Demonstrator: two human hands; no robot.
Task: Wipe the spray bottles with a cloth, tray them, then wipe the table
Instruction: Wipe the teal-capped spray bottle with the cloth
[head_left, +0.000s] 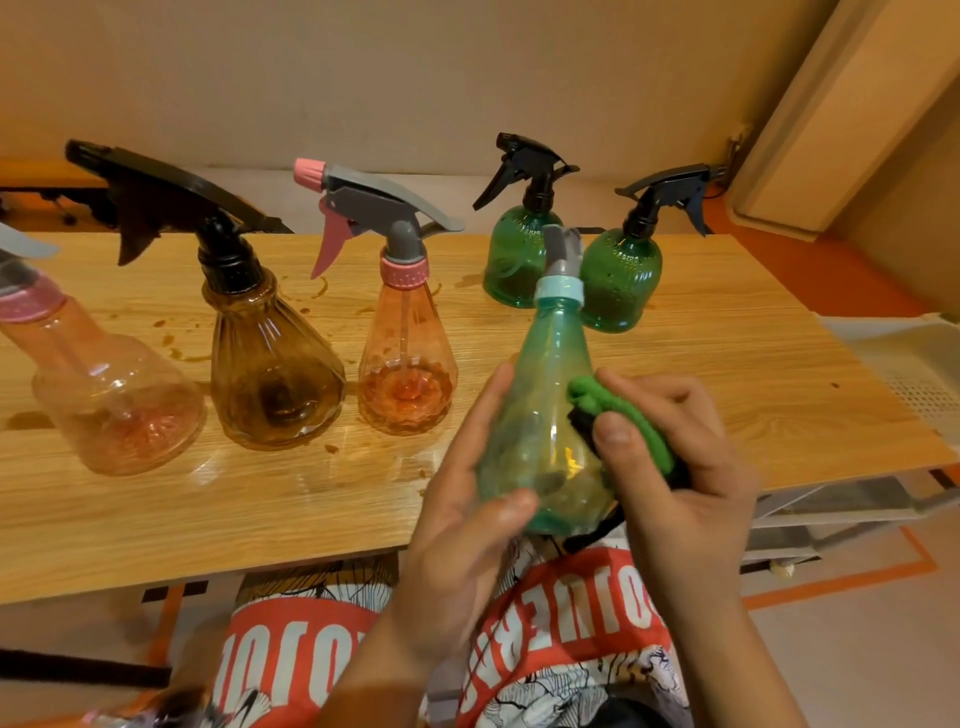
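Gripping a teal spray bottle (551, 364) in the left hand (465, 514), pinching a green cloth (631, 415) against it with right hand (691, 467) fingers (644, 387).

Plain beige wall (363, 78) behind, warm indoor light. Cream door-like panel (841, 104) at upper right, slanted in view. Light wood-grain table (156, 519) across the middle, brown drips and wet patches on top. Pale grey metal frame (831, 506) below its right end. Pale floor (857, 649), orange tape line (852, 579) at lower right, wider orange strip (779, 249) beyond the table's far right corner.
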